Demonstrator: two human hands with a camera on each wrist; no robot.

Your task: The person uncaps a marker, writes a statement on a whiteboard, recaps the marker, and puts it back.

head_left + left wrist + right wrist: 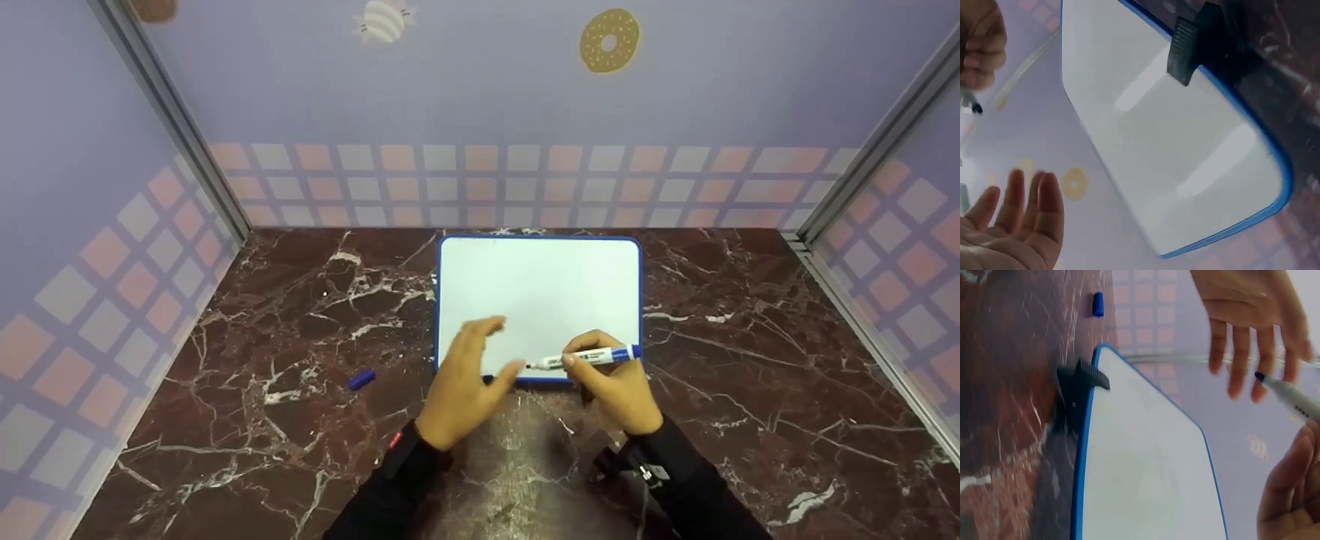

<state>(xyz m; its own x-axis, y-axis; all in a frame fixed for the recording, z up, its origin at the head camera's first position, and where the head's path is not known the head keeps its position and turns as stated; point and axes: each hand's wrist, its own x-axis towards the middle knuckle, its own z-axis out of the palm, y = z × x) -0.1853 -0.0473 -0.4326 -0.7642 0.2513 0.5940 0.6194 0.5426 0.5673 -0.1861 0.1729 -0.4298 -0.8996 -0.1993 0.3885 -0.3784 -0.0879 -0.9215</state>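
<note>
My right hand (622, 397) grips a white marker (592, 358) with a blue end, holding it over the near part of the whiteboard (540, 292). The marker's dark tip is bare and points left in the head view. Close to that tip, my left hand (457, 394) is held up with its fingers extended and nothing in its grasp. From the right wrist view, the marker (1289, 398) tip overlaps the left hand's fingers (1237, 363); whether they touch I cannot tell. A blue cap (361, 379) lies on the table left of the board.
The blue-framed board lies on a dark red marbled table (285, 450). A black clip-like piece (1075, 391) grips the board's near edge. Patterned walls (525, 97) stand behind and at both sides.
</note>
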